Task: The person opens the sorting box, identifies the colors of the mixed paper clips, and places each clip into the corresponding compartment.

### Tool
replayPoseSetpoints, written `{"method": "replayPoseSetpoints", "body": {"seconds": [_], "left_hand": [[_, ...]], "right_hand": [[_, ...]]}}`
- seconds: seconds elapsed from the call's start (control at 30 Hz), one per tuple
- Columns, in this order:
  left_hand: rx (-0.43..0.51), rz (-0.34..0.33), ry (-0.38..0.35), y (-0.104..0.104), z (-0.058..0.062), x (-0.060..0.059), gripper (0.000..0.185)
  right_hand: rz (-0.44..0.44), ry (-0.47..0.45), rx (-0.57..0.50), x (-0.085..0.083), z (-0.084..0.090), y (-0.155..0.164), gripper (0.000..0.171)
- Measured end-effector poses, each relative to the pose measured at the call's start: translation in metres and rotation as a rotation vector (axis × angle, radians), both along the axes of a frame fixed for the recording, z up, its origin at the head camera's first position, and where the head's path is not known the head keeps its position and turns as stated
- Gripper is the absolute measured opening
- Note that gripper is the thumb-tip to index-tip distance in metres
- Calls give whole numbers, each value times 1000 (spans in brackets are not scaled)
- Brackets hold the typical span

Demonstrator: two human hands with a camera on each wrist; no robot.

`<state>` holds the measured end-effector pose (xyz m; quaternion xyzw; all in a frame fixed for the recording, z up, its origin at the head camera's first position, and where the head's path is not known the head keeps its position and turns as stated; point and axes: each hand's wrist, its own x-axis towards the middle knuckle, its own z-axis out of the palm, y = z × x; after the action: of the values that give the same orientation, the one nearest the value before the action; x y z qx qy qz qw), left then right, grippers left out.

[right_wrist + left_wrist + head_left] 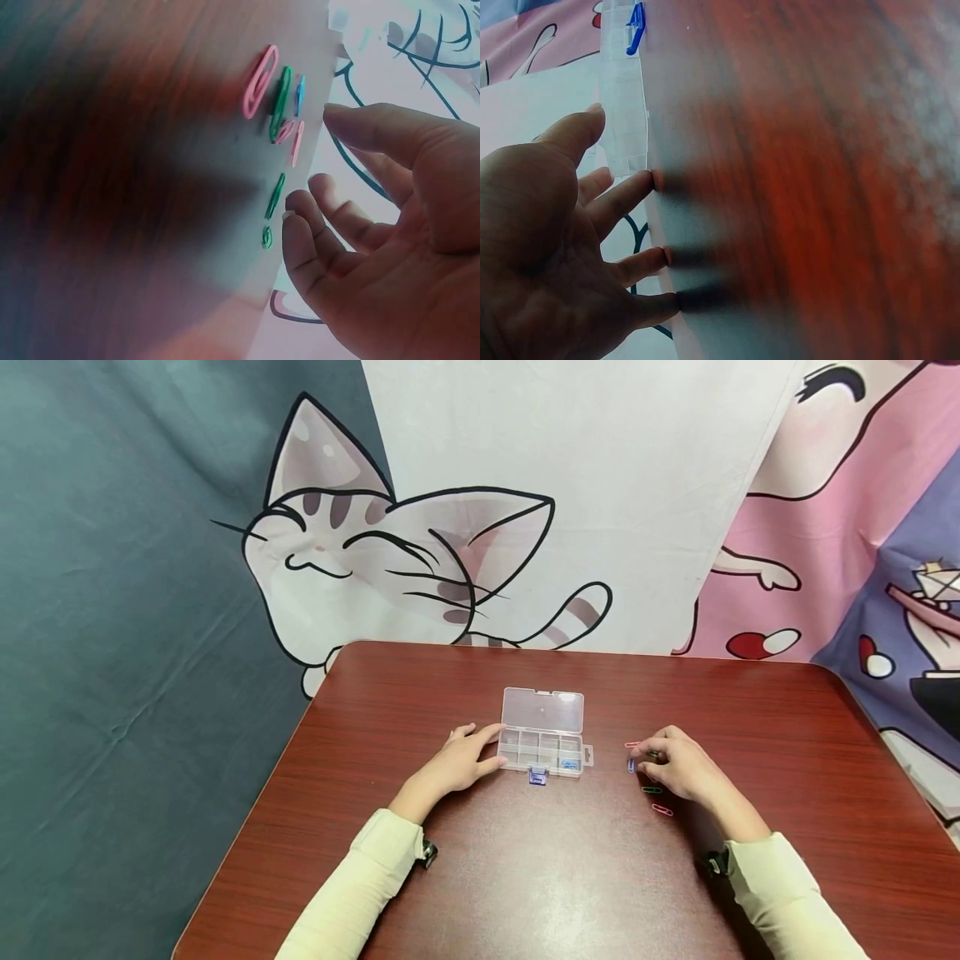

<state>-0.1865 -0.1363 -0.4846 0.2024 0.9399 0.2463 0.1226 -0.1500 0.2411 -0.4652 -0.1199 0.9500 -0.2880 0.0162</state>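
At the clear box (pixel 542 711), left fingers (pixel 622 201) wide; by paper clips (pixel 281 105), right fingers (pixel 300 251) loosely apart.

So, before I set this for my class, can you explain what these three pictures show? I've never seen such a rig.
There is no robot here, only a person working bare-handed. The widest picture comes from a head-worn camera; the other two come from wrist cameras, each looking at its own hand. On the reddish-brown table lies a clear divided box, its lid open, with something blue in its front right corner. The left hand is at the box's left end, fingers spread, not gripping it. To the right of the box lie loose paper clips in pink, green and blue. The right hand is close to them, fingers loosely bent; no clip shows between its fingertips.
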Motion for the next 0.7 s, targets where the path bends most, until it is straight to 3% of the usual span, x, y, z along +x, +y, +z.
{"method": "replayPoseSetpoints", "body": {"seconds": [0.4, 0.7], "left_hand": [[-9, -6, 1, 0, 1, 0, 61], [-13, 0, 2, 0, 0, 0, 61]], "right_hand": [[87, 68, 42, -7, -9, 1, 17], [105, 90, 49, -10, -10, 0, 18]]}}
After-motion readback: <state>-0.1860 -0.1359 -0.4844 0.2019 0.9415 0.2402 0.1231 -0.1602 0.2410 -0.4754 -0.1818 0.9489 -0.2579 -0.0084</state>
